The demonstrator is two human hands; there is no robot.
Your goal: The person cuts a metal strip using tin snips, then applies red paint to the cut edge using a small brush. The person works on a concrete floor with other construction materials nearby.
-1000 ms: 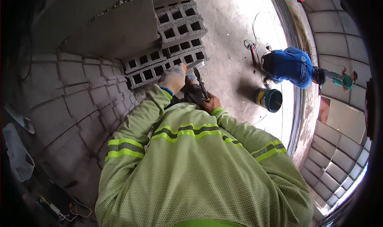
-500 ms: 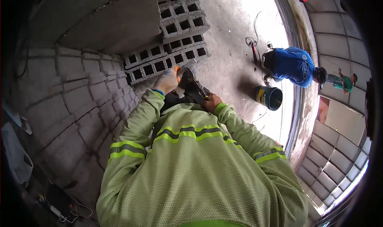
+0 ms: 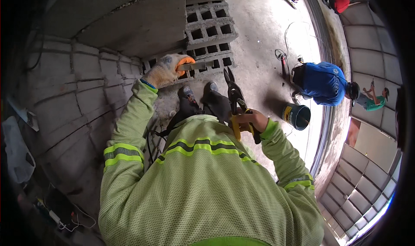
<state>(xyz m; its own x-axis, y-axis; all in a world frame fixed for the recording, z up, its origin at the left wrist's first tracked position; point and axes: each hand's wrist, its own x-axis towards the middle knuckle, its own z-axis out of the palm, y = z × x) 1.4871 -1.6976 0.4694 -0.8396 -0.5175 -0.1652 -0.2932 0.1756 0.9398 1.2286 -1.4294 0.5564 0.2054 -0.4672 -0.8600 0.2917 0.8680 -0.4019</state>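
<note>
My left hand (image 3: pixel 168 68) wears a pale work glove with an orange palm, its fingers closed on one end of a narrow grey metal strip (image 3: pixel 195 66). The strip's free end points right, in front of the stacked blocks. Lower and to the right, my bare right hand (image 3: pixel 256 119) grips the yellow-and-black handles of a pair of tin snips (image 3: pixel 234 90). The dark blades point away from me and look slightly parted. Strip and snips are apart from each other.
Hollow concrete blocks (image 3: pixel 210 31) are stacked ahead, beside a large grey slab (image 3: pixel 138 27). A block wall (image 3: pixel 90 103) runs along my left. To the right are a dark bucket (image 3: pixel 298 117), a bent-over person in blue (image 3: pixel 322 82) and a cable (image 3: pixel 285 38) on the floor.
My hands have moved apart. The left has risen leftward with the strip, and the right has drawn down and rightward with the snips. The snips no longer meet the metal piece.
</note>
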